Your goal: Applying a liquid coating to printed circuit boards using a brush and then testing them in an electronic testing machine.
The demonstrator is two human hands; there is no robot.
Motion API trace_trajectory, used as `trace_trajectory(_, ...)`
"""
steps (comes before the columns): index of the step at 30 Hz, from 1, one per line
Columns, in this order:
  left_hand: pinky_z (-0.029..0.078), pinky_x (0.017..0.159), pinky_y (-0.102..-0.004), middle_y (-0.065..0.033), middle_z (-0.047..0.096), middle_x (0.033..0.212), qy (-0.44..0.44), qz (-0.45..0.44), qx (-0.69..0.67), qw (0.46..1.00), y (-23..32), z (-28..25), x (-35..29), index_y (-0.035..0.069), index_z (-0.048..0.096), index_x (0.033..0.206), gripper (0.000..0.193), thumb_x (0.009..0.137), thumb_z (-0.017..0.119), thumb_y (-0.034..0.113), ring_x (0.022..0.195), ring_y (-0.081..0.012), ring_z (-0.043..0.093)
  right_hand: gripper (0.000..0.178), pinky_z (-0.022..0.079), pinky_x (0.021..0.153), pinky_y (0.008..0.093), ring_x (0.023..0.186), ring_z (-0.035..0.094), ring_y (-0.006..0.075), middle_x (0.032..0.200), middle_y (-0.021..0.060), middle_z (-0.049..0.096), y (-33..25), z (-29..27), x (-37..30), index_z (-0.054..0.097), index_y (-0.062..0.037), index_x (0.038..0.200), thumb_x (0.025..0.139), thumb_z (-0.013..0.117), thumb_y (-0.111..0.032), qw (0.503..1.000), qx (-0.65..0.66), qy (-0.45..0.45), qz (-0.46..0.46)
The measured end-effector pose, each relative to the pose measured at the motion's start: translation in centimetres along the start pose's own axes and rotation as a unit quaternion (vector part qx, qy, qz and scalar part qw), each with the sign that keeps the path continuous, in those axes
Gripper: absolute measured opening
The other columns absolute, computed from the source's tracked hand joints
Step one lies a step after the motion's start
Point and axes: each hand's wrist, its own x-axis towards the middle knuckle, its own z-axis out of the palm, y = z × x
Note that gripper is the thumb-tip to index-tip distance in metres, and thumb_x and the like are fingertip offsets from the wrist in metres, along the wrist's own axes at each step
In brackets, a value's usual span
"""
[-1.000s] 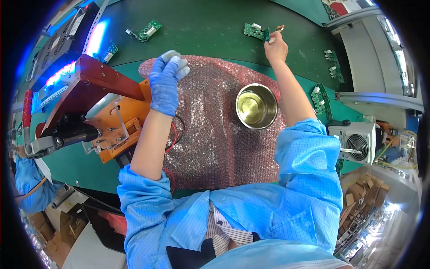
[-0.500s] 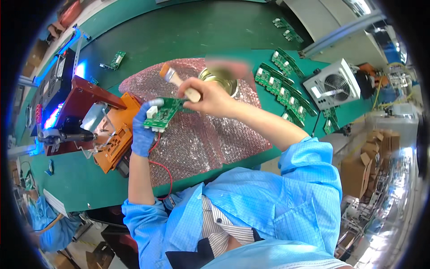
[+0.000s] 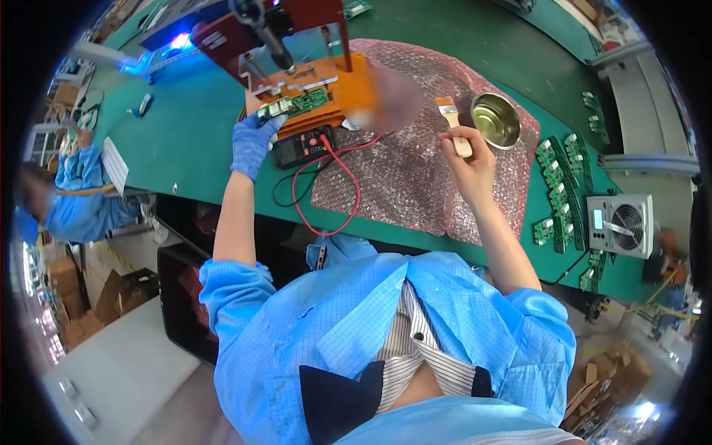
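My left hand (image 3: 253, 145), in a blue glove, has its fingers closed on the near left end of a green circuit board (image 3: 308, 101). The board lies at the orange fixture (image 3: 360, 90), beneath the clamps of a dark red frame (image 3: 222, 41); whether it is fully seated I cannot tell. My bare right hand (image 3: 473, 169) grips the pale wooden handle of a flat paintbrush (image 3: 448, 108), bristles pointing away from me. Just right of the brush stands a round metal bowl (image 3: 495, 121) with yellowish liquid or sheen inside.
Pink bubble wrap (image 3: 400, 178) covers the middle of the green table (image 3: 178, 156). A multimeter (image 3: 295, 150) with red and black leads sits before the fixture. Several circuit boards (image 3: 558, 185) and a white fan unit (image 3: 621, 224) are at right. Another person (image 3: 96, 185) is at far left.
My left hand has carried the circuit board from over the bubble wrap to the orange fixture. The paintbrush in my right hand has moved away from the board. The view has turned left.
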Motion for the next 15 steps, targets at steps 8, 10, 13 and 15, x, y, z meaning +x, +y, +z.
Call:
trace_trajectory(8, 0.033, 0.038, -0.022, 0.0009, 0.05, 0.05, -0.037, 0.056, 0.086, 0.994, 0.5, -0.4, 1.0, 0.006, 0.064, 0.086, 0.028, 0.069, 0.072, 0.025, 0.041, -0.0051, 0.04, 0.011, 0.041, 0.058, 0.0193, 0.065, 0.05, 0.0046, 0.072, -0.0002, 0.056, -3.8, 0.8, 0.2, 0.055, -0.0033, 0.081, 0.079, 0.062, -0.012, 0.981, -0.161, 0.02, -0.106)
trace_trajectory(10, 0.034, 0.04, -0.0224, 0.0008, 0.05, 0.05, -0.021, 0.043, 0.135, 0.99, 0.6, 0.0, 1.2, 0.005, 0.064, 0.088, 0.029, 0.069, 0.072, 0.026, 0.041, -0.0052, 0.039, 0.012, 0.041, 0.056, 0.0185, 0.063, 0.05, 0.0049, 0.072, 0.0006, 0.057, -3.7, 1.0, 1.4, 0.054, -0.003, 0.083, 0.08, 0.061, -0.013, 0.973, -0.177, 0.018, -0.148)
trace_trajectory(13, 0.046, 0.07, -0.0259, -0.0084, 0.064, 0.08, -0.093, -0.003, 0.145, 0.985, 2.8, 0.0, 0.6, 0.002, 0.061, 0.098, 0.041, 0.068, 0.072, 0.027, 0.07, -0.0102, 0.057, 0.012, 0.043, 0.058, 0.0196, 0.064, 0.053, 0.0074, 0.073, 0.0038, 0.059, -4.5, 1.2, 3.3, 0.054, -0.0006, 0.089, 0.083, 0.056, -0.011, 0.973, -0.174, 0.0, -0.151)
trace_trajectory(15, 0.046, 0.072, -0.0265, -0.0083, 0.064, 0.079, -0.119, -0.002, 0.13, 0.984, 2.6, -0.5, 0.7, 0.003, 0.061, 0.098, 0.04, 0.069, 0.071, 0.028, 0.07, -0.0111, 0.057, 0.012, 0.043, 0.059, 0.0197, 0.065, 0.054, 0.0076, 0.074, 0.0041, 0.059, -5.5, 2.0, 4.8, 0.054, -0.0002, 0.09, 0.084, 0.055, -0.01, 0.972, -0.151, 0.004, -0.182)
